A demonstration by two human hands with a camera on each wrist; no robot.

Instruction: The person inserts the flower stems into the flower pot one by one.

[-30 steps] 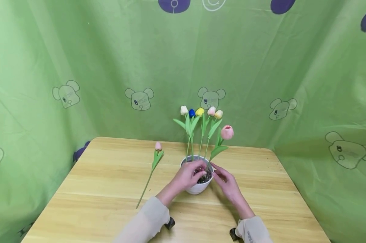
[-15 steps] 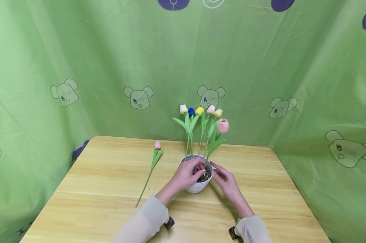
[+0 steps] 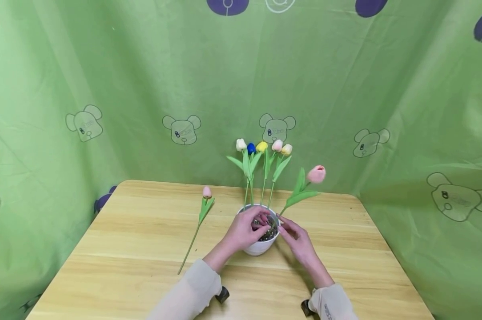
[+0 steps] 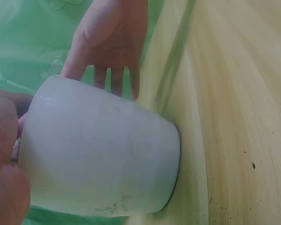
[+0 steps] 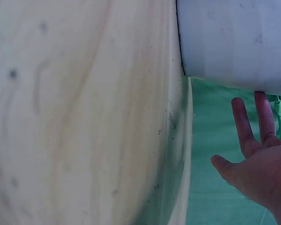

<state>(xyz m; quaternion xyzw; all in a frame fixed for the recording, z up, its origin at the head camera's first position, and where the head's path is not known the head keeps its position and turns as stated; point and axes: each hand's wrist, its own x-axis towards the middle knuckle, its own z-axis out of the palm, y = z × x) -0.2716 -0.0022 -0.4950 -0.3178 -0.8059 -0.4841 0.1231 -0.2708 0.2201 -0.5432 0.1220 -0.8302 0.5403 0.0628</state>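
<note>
A white flowerpot (image 3: pixel 258 249) with dark soil stands on the table. My left hand (image 3: pixel 245 229) reaches over its near-left rim, fingers curled inside by the lower stem of a large pink artificial tulip (image 3: pixel 316 174). The thumb and fingertips close on that stem, partly hidden by the hand. The tulip leans far right over the rim. My right hand (image 3: pixel 299 242) is at the pot's right side; in the right wrist view its straight fingers (image 5: pixel 264 115) meet the pot wall. Behind my left hand, white, blue, yellow (image 3: pixel 262 147), light pink and peach tulips stand upright in the pot.
Another pink tulip (image 3: pixel 196 235) lies on the wooden table (image 3: pixel 137 249), left of the pot. Green cloth (image 3: pixel 225 66) with printed bear heads hangs behind the table and at both sides. A few dark specks dot the wood near the pot.
The large pink tulip first swings a little left and more upright, then tips well over to the right. Both hands keep nearly the same place at the pot.
</note>
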